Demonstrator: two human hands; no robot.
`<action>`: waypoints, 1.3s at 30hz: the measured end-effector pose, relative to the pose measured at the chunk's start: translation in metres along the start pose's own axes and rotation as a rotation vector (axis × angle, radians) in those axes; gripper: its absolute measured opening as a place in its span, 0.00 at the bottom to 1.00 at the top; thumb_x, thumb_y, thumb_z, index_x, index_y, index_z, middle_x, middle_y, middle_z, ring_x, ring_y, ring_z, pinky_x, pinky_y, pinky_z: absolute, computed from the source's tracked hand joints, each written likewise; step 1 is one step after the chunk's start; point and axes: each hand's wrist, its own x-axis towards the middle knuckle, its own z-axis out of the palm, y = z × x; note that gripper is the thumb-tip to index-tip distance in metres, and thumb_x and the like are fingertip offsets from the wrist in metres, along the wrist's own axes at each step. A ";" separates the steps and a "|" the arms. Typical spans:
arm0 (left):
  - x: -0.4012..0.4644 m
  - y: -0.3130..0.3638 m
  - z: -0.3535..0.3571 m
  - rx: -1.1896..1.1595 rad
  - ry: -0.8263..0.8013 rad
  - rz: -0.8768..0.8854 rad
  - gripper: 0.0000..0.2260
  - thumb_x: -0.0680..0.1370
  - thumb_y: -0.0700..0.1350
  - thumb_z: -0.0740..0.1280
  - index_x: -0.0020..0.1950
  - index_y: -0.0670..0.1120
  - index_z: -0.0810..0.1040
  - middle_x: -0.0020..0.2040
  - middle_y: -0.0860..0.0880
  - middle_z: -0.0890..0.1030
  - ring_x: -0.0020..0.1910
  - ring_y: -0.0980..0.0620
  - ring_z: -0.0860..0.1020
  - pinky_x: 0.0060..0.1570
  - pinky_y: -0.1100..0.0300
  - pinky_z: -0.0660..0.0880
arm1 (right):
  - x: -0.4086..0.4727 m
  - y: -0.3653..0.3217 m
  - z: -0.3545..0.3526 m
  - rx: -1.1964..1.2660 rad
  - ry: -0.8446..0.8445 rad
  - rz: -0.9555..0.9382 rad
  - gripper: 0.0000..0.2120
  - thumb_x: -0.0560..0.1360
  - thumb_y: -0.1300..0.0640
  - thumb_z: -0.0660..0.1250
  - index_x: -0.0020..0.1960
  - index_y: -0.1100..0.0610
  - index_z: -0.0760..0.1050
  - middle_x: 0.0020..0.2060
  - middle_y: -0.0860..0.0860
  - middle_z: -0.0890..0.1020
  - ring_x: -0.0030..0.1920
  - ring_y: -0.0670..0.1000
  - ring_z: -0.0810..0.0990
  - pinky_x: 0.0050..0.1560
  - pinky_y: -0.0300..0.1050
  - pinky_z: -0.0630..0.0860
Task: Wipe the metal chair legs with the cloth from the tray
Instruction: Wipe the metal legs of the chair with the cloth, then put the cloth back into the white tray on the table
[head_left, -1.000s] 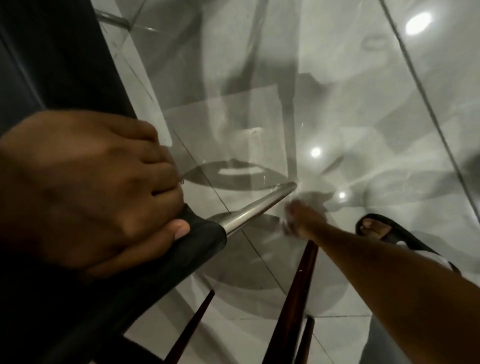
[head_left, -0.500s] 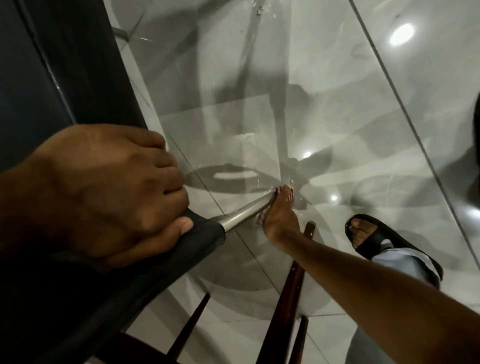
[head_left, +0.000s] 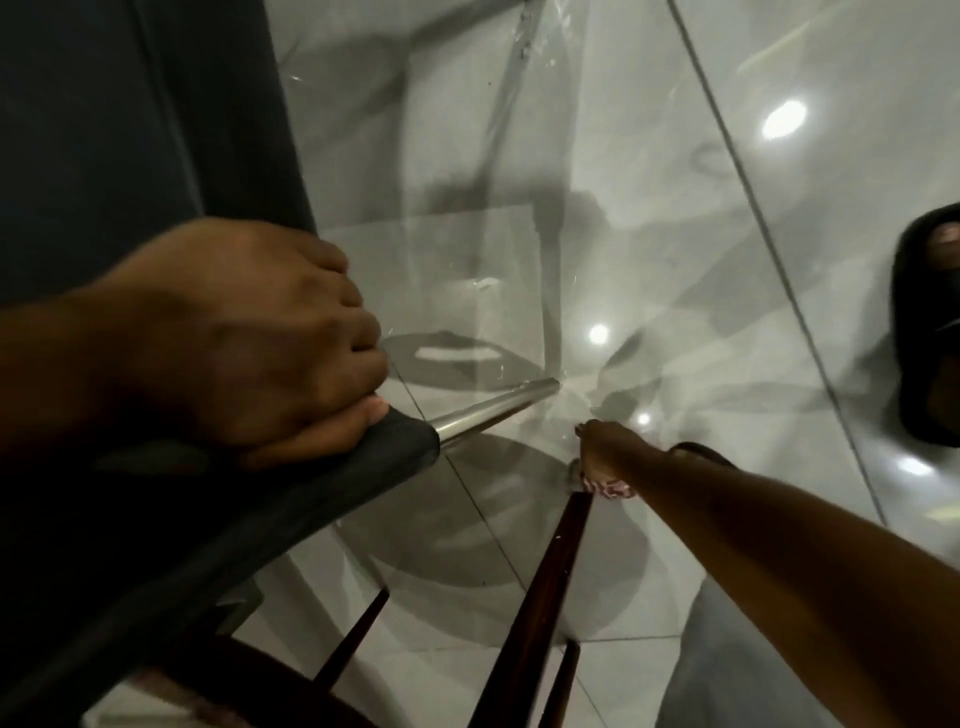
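Observation:
My left hand (head_left: 270, 343) grips the dark padded edge of the chair seat (head_left: 322, 499), thumb underneath. A shiny metal chair leg (head_left: 496, 408) runs from under that seat down to the floor. My right hand (head_left: 605, 457) reaches down beside the leg's lower end, a little to its right and apart from it. It is closed on a pink patterned cloth (head_left: 613, 488), of which only a bit shows under the palm.
Glossy grey floor tiles (head_left: 675, 208) reflect lights. Dark wooden legs (head_left: 540, 597) of another piece of furniture rise at the bottom centre. My foot in a black sandal (head_left: 930, 332) stands at the right edge. A dark panel (head_left: 130, 104) fills the upper left.
My right hand, which was against the metal leg's tip half a second ago, has pulled off it to the lower right with the cloth. The left hand keeps its grip on the seat.

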 end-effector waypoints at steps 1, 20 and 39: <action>0.002 0.004 -0.008 -0.003 -0.061 0.001 0.23 0.81 0.56 0.50 0.37 0.48 0.78 0.32 0.46 0.80 0.30 0.44 0.78 0.42 0.49 0.77 | -0.019 0.005 -0.009 -0.008 0.040 -0.004 0.20 0.78 0.60 0.66 0.69 0.62 0.72 0.64 0.60 0.79 0.65 0.60 0.78 0.58 0.49 0.77; 0.152 0.230 -0.075 -0.934 0.296 -1.275 0.07 0.77 0.46 0.61 0.48 0.46 0.77 0.51 0.44 0.83 0.52 0.43 0.79 0.54 0.51 0.73 | -0.320 0.026 -0.140 0.240 0.538 -0.270 0.35 0.77 0.62 0.65 0.78 0.55 0.52 0.55 0.50 0.77 0.55 0.56 0.80 0.52 0.44 0.73; -0.027 0.501 -0.041 -1.196 1.394 -2.220 0.26 0.70 0.46 0.72 0.67 0.44 0.75 0.62 0.38 0.79 0.60 0.37 0.78 0.56 0.45 0.79 | -0.477 -0.201 0.123 0.357 0.204 -0.245 0.09 0.75 0.65 0.65 0.43 0.60 0.84 0.42 0.59 0.88 0.43 0.60 0.88 0.47 0.59 0.85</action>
